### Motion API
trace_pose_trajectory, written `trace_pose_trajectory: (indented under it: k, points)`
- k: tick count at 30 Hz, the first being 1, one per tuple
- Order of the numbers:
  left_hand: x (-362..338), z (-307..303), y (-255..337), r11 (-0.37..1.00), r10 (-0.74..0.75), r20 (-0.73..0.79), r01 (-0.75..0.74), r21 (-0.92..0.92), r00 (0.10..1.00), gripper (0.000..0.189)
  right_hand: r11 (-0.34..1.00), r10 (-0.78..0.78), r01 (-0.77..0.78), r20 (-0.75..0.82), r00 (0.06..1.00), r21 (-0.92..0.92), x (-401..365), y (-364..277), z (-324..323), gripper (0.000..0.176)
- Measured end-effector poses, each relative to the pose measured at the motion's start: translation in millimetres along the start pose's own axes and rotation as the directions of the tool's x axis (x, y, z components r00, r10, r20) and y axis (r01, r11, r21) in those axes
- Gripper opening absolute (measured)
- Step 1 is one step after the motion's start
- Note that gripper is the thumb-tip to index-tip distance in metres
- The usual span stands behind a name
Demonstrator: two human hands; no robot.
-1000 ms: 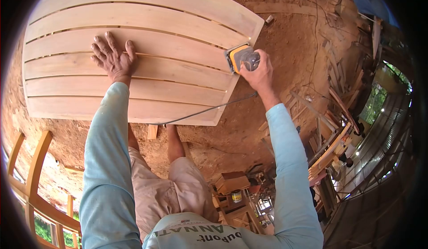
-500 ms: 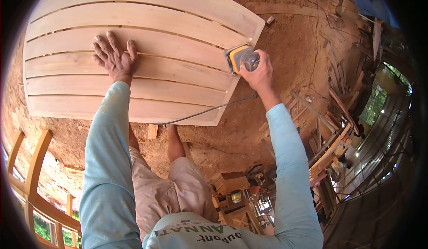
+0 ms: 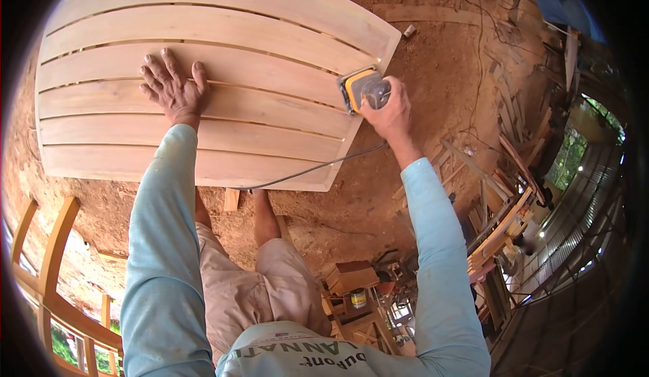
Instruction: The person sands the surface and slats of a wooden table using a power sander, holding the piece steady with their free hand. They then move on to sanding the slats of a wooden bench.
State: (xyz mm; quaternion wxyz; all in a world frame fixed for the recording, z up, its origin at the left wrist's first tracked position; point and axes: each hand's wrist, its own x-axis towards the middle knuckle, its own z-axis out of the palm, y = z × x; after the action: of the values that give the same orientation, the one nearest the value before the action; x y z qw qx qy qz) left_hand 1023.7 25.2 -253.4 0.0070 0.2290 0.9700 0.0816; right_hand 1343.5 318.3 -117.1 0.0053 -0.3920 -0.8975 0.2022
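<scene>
A pale slatted wooden tabletop (image 3: 270, 100) lies in front of me, with narrow gaps between its boards. My left hand (image 3: 177, 92) rests flat on the middle slats, fingers spread, holding nothing. At the tabletop's right end, my right hand (image 3: 393, 110) grips a yellow and black electric sander (image 3: 365, 89) from above. The sander's pad sits on the end board, and its underside is hidden. A dark power cord (image 3: 318, 165) runs from the sander, across the near right corner of the tabletop, toward my legs.
Curved wooden framing (image 3: 54, 248) stands at lower left. Wood scraps and planks (image 3: 514, 113) lie along the right side on the dirt floor (image 3: 433, 73). A wooden box (image 3: 353, 277) and a can (image 3: 358, 299) are behind me, near my right side.
My right hand and the sander have shifted very slightly left along the right end of the tabletop. My left hand stays in place.
</scene>
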Motion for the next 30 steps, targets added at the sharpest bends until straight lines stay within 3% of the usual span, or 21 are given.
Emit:
trace_pose_trajectory:
  k: [2,7,11,15,24,27,30]
  points:
    - [-0.1,0.2,0.4,1.0,0.001,-0.001,-0.001,-0.003,1.0,0.086,1.0,0.017,-0.017,0.067,0.998,0.002,-8.7,-1.6,-1.7,0.069]
    - [0.4,0.0,0.1,1.0,-0.006,-0.005,0.006,0.007,1.0,0.086,0.999,0.044,-0.044,-0.043,0.998,-0.012,9.4,17.8,-0.8,0.07]
    - [0.4,1.9,-0.1,1.0,0.0,-0.03,0.0,0.0,1.0,0.087,0.998,0.036,-0.039,-0.052,0.998,-0.046,20.6,14.1,-1.0,0.068]
    - [0.3,1.8,0.1,1.0,-0.003,-0.026,0.003,-0.012,1.0,0.086,0.999,0.004,-0.003,0.041,0.999,-0.033,-2.4,-1.5,-0.7,0.068]
    - [-0.5,-1.1,1.1,1.0,0.005,-0.023,-0.005,-0.025,1.0,0.086,0.997,0.071,-0.072,-0.056,0.996,-0.021,20.2,14.2,-0.8,0.069]
    - [0.9,-2.7,2.1,1.0,0.0,-0.017,0.0,-0.002,1.0,0.086,1.0,-0.012,0.012,-0.046,0.999,-0.01,12.8,8.9,-1.1,0.069]
    - [-0.1,-2.9,2.5,0.999,0.004,-0.025,-0.005,-0.032,1.0,0.086,0.999,0.032,-0.031,-0.037,0.999,0.024,5.6,12.4,-1.8,0.068]
